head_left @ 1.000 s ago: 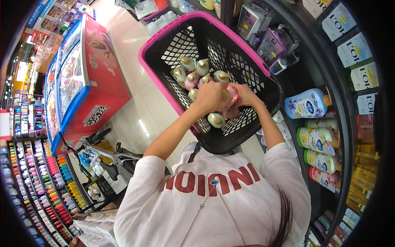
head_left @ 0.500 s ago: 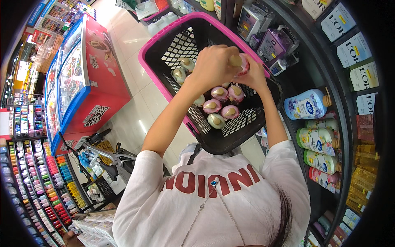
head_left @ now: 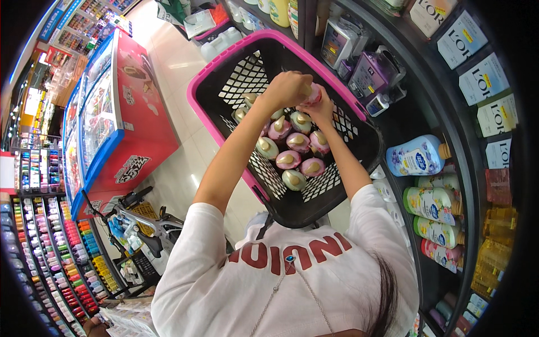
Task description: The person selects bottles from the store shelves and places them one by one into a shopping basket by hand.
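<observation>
A black basket with a pink rim (head_left: 247,40) stands in front of me, its mesh walls slanting inward. Inside it, several rounded bottles with gold caps are packed upright, some pink (head_left: 288,159) and some pale green (head_left: 294,180). Over the basket's far right part, my two hands hold one more pink bottle (head_left: 311,96). My left hand (head_left: 287,90) is closed at its upper end, partly covering it. Around its side, my right hand (head_left: 321,110) is wrapped from the right. The bottle's lower part is hidden behind the fingers.
Close on the right, a dark shelf carries a blue bottle (head_left: 415,156), several flowered bottles (head_left: 429,203) and a purple package (head_left: 370,73). To the left stand a red chest freezer (head_left: 149,118) and a parked bicycle (head_left: 163,226). White jugs (head_left: 222,44) sit beyond the basket.
Both hands and the pink bottle have moved slightly left in the view. More bottles in the basket's middle show now. The whole basket appears a little lower.
</observation>
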Tool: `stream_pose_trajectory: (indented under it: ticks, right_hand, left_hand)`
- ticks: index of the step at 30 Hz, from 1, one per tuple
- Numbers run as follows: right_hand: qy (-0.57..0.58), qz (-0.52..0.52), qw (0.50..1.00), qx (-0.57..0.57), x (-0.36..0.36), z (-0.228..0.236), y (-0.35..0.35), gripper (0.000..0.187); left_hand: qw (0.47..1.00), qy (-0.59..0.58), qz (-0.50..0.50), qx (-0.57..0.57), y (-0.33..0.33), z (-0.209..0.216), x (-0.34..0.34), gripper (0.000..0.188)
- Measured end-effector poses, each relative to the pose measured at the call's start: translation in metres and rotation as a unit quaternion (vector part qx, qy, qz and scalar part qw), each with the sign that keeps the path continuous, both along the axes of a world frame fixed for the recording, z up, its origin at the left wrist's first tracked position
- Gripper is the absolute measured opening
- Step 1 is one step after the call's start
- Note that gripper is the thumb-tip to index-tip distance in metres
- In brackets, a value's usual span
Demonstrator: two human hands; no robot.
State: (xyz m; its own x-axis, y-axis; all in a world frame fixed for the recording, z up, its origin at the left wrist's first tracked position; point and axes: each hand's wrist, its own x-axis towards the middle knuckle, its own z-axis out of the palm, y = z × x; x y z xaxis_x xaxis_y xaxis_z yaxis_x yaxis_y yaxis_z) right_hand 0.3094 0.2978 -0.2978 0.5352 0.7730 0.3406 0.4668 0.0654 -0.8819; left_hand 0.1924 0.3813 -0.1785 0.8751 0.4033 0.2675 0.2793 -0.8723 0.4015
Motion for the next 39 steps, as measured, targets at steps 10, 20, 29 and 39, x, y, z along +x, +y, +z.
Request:
stream_pose_trajectory:
  ticks: [10, 20, 29, 39]
  right_hand:
    - [0.059, -0.044, 0.99, -0.12, -0.006, -0.069, 0.017, 0.078]
    - [0.062, 0.004, 0.981, -0.186, -0.002, -0.086, 0.025, 0.065]
    - [0.032, 0.195, 0.95, -0.242, -0.002, -0.093, 0.017, 0.06]
    - [-0.022, 0.21, 0.924, -0.318, 0.001, -0.113, 0.02, 0.061]
  left_hand:
    - [0.993, 0.113, -0.034, -0.016, 0.023, -0.069, 0.01, 0.042]
    - [0.976, 0.213, -0.033, 0.018, 0.05, -0.113, 0.021, 0.035]
    - [0.956, 0.29, 0.002, 0.04, 0.059, -0.16, 0.032, 0.05]
    - [0.956, 0.279, 0.065, 0.055, 0.059, -0.218, 0.031, 0.043]
